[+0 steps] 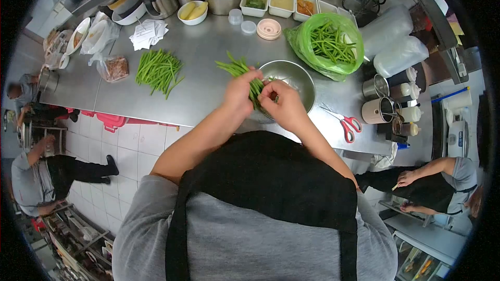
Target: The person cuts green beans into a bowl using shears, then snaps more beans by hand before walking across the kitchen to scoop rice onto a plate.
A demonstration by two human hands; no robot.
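Observation:
My left hand (241, 91) is closed around a bunch of green beans (232, 66), whose tips stick out to the upper left. At the lower end of that bunch my right hand (283, 105) pinches with thumb and fingers; the bean ends there are partly hidden. Both hands are over the left rim of a steel bowl (300, 77). To the left lies a pile of green beans (158, 68) on the steel counter. A green plastic bag (299, 47) holding more beans stands open behind the bowl on the right. Red-handled scissors (348, 127) rest right of the bowl.
Along the back of the steel counter (200, 86) stand white containers (282, 1), a steel pot (223, 3) and a bowl of peeled yellow pieces (192, 12). Squeeze bottles (410, 114) line the right side. Other people are at the left and right, beyond the counter.

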